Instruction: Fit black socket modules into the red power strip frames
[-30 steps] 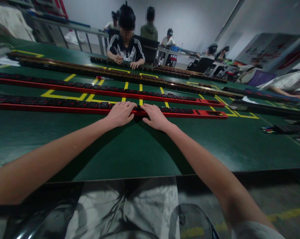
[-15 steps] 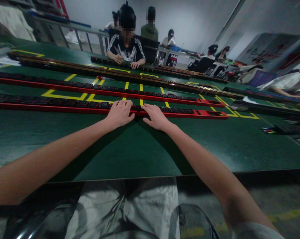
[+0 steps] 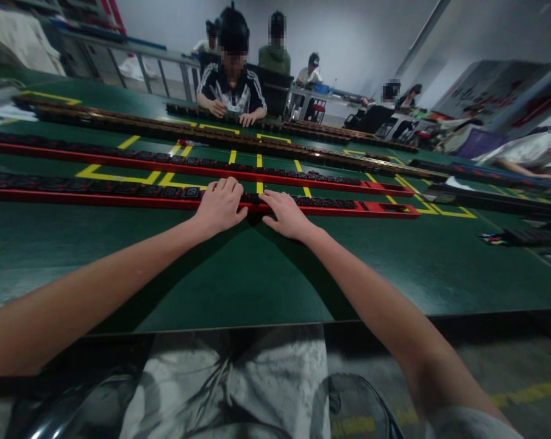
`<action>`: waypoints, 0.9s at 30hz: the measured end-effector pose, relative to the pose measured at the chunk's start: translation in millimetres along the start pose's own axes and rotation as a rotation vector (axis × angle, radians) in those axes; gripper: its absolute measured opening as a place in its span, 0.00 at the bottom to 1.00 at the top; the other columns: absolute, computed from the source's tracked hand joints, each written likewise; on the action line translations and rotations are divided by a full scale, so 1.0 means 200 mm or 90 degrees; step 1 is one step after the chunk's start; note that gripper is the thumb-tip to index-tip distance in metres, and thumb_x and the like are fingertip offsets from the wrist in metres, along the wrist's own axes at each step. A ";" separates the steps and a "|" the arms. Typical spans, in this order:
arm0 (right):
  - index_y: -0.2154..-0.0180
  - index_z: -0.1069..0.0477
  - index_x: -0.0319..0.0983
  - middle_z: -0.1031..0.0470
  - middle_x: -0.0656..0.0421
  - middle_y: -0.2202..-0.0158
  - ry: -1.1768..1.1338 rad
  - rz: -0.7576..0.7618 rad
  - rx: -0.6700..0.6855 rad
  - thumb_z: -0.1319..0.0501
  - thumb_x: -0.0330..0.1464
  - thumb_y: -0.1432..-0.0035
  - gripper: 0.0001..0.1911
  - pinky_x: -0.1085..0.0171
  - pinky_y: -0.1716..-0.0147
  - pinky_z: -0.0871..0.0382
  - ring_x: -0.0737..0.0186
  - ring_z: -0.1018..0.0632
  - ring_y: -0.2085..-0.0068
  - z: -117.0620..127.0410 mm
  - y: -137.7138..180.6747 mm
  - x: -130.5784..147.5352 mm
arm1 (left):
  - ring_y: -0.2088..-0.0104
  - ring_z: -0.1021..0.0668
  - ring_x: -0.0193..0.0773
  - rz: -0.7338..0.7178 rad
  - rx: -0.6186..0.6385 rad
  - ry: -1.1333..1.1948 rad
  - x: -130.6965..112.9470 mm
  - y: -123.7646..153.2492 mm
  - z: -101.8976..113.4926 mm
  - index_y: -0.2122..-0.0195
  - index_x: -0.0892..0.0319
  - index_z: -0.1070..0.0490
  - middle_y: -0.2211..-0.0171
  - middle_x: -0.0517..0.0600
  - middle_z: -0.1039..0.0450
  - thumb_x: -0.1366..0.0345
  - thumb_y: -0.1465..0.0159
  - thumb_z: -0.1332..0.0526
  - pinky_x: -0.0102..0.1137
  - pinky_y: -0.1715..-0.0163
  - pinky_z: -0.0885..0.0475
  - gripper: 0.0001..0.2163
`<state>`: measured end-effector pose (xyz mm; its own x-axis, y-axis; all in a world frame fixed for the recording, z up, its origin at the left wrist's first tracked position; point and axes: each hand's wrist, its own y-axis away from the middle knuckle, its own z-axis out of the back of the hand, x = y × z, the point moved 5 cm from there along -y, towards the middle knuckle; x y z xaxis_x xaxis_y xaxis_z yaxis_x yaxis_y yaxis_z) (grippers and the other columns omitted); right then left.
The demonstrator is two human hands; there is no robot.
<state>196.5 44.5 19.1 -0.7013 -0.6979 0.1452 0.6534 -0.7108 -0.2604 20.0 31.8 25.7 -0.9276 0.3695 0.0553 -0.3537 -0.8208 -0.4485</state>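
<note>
A long red power strip [image 3: 334,211] with black sockets along its top lies across the table before me. My left hand [image 3: 220,206] is closed over its near edge, fingers on the black sockets and thumb in front. Just to the right, my right hand [image 3: 284,214] rests on the same strip, fingers bent over the top and thumb pointing left. A short stretch of black sockets shows between the two hands. What lies under my fingers is hidden. Behind, a second red power strip [image 3: 294,178] runs nearly parallel, touched by neither hand.
The green table [image 3: 257,280] carries yellow tape markings [image 3: 115,177]. Long brown-black strips [image 3: 239,141] lie farther back. Dark rails [image 3: 486,200] and a cable bundle [image 3: 508,238] are at right. Across the table sits a co-worker [image 3: 232,79], hands on a dark strip; other people are behind.
The fingers of my left hand have shifted slightly up and away over the strip. My right hand and the strips look unmoved.
</note>
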 end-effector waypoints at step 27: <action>0.30 0.38 0.38 0.37 0.45 0.29 0.008 0.000 0.003 0.38 0.31 0.35 0.33 0.39 0.28 0.48 0.43 0.36 0.28 0.00 0.00 0.00 | 0.51 0.26 0.55 -0.104 -0.077 0.069 -0.02 0.00 0.02 0.52 0.61 0.24 0.53 0.61 0.25 0.66 0.31 0.45 0.48 0.52 0.31 0.12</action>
<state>196.7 44.7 18.4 -0.7048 -0.6967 0.1339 0.6544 -0.7113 -0.2564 22.2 28.5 28.2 -0.8382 0.5437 0.0429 -0.4758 -0.6905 -0.5449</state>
